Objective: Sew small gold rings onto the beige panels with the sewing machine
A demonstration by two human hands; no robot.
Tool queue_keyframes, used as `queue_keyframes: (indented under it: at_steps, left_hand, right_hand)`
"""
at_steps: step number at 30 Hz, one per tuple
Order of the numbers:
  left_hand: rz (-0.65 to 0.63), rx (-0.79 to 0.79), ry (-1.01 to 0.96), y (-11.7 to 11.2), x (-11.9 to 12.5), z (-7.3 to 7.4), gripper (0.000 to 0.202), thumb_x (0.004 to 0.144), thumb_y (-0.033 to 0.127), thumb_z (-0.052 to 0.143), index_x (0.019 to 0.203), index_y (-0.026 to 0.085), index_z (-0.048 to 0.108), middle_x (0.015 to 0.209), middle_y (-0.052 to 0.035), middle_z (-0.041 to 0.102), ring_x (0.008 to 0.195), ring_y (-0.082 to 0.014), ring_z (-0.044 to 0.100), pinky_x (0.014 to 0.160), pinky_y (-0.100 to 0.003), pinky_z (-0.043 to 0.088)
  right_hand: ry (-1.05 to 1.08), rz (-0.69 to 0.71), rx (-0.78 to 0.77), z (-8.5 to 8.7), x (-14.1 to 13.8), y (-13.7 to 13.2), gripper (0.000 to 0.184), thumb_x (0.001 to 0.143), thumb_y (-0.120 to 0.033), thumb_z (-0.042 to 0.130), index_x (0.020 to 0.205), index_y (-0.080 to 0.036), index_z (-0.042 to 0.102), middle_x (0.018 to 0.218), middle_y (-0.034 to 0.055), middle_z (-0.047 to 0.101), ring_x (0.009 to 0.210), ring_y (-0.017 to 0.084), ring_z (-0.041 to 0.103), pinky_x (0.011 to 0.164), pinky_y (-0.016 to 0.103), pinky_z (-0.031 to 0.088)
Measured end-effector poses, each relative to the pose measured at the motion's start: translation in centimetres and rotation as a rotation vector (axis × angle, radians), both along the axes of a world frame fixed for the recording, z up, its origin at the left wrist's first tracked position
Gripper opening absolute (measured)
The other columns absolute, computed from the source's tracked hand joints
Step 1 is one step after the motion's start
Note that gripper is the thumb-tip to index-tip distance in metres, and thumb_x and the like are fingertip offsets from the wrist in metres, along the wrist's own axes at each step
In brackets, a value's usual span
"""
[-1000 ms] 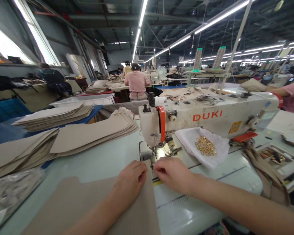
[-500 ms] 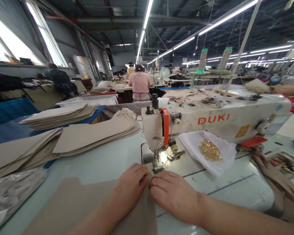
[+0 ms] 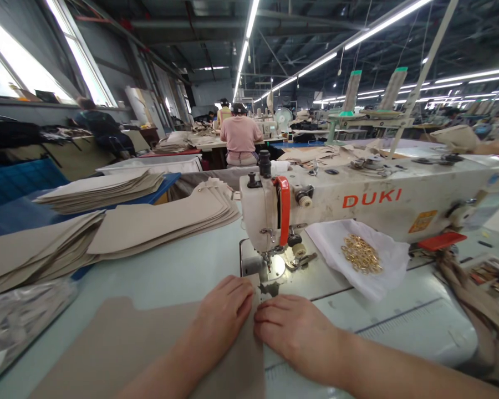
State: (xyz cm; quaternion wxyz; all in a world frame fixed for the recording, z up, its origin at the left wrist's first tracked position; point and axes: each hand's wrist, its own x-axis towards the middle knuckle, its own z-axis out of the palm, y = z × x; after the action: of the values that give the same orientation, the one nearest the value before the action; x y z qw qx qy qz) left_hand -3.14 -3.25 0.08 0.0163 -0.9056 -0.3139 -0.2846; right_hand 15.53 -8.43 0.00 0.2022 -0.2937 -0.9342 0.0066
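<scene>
A flat beige fabric piece (image 3: 149, 338) lies on the pale green table, its far corner just short of the needle area. My left hand (image 3: 224, 307) rests over it, fingers curled and closed near the right edge. Against that same edge, my right hand (image 3: 297, 330) pinches with bent fingers; the fingertips are partly hidden. Both hands sit in front of the sewing machine (image 3: 260, 216), whose presser foot (image 3: 268, 260) stands over the lit metal needle plate (image 3: 249, 260). Between the fabric and the foot a strip of plate shows.
Stacks of beige cut pieces (image 3: 158, 224) lie to the left, beside a clear plastic bag (image 3: 20, 327). Right of the needle, gold metal rings (image 3: 361, 254) sit on white wrapping (image 3: 332, 235). Beige straps (image 3: 469, 293) hang at the right. A co-worker in pink (image 3: 240, 136) sits ahead.
The view has shifted a little, so the machine's arm and the rings appear farther right. My hands and the fabric stay almost in place.
</scene>
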Motion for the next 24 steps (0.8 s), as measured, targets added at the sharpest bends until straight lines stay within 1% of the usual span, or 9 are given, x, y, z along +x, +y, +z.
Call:
queue_keyframes:
  at_steps: [9, 17, 21, 24]
  left_hand:
    - [-0.019, 0.014, 0.017, -0.07, 0.3, -0.01, 0.023, 0.093, 0.014, 0.039, 0.08, 0.017, 0.058, 0.078, -0.0035, 0.066, 0.075, -0.0178, 0.06, 0.072, -0.031, 0.052]
    - [-0.016, 0.029, 0.004, -0.16, 0.45, 0.2, 0.023, 0.093, 0.013, 0.04, 0.079, 0.018, 0.058, 0.075, -0.0028, 0.066, 0.073, -0.0177, 0.06, 0.069, -0.03, 0.052]
    - [-0.01, 0.017, 0.018, -0.28, 0.33, 0.31, 0.025, 0.094, 0.013, 0.039, 0.079, 0.018, 0.058, 0.077, -0.0031, 0.066, 0.073, -0.0182, 0.06, 0.069, -0.031, 0.053]
    - [-0.012, -0.027, 0.015, -0.44, 0.19, 0.5, 0.023, 0.094, 0.014, 0.04, 0.082, 0.018, 0.059, 0.081, -0.0034, 0.067, 0.076, -0.0182, 0.062, 0.071, -0.031, 0.054]
  right_hand:
    - [0.013, -0.005, -0.017, -0.2, 0.01, -0.03, 0.012, 0.094, -0.016, 0.05, 0.089, -0.014, 0.061, 0.099, 0.0068, 0.066, 0.097, 0.017, 0.056, 0.091, 0.029, 0.043]
    - [-0.002, -0.012, -0.004, -0.22, -0.03, -0.05, 0.011, 0.094, -0.016, 0.05, 0.091, -0.014, 0.061, 0.1, 0.0072, 0.065, 0.097, 0.018, 0.055, 0.091, 0.031, 0.043]
    - [-0.044, -0.047, 0.015, 0.19, -0.24, -0.03, 0.009, 0.092, -0.016, 0.054, 0.095, -0.012, 0.061, 0.1, 0.0084, 0.064, 0.1, 0.02, 0.054, 0.094, 0.033, 0.042]
    - [-0.082, -0.097, 0.042, 0.52, -0.39, 0.26, 0.01, 0.088, -0.015, 0.059, 0.097, -0.011, 0.06, 0.1, 0.0093, 0.062, 0.097, 0.021, 0.054, 0.093, 0.034, 0.043]
